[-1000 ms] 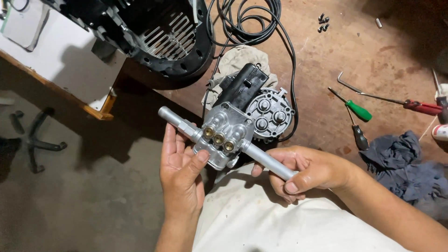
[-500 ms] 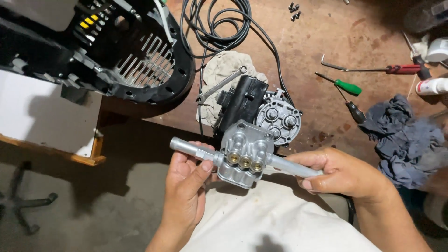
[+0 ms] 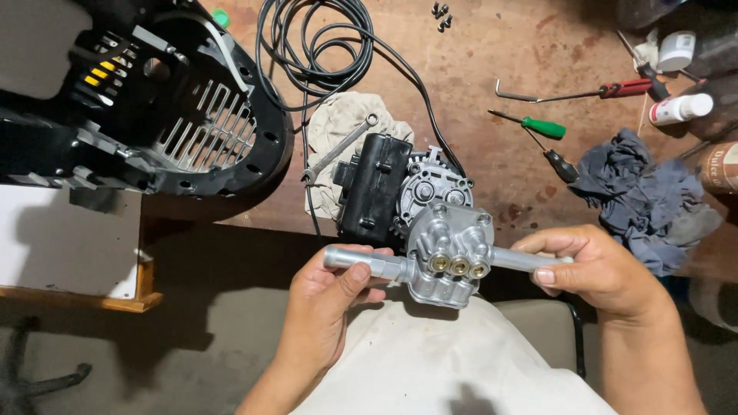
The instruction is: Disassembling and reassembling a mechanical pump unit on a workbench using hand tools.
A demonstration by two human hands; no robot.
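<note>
I hold a silver metal pump head level in front of me, above my lap. It has three brass valve ports on its face and a tube sticking out on each side. My left hand grips the left tube, thumb on top. My right hand pinches the right tube. Just behind the part, a black and grey motor block lies on the brown workbench.
A black plastic machine housing lies at the left. A coiled black cable, a spanner on a pale rag, screwdrivers, a hex key, small screws, a grey cloth and white bottles lie on the bench.
The pump head has turned from tilted to nearly level in my hands. The view has shifted, showing more of the black housing at the left.
</note>
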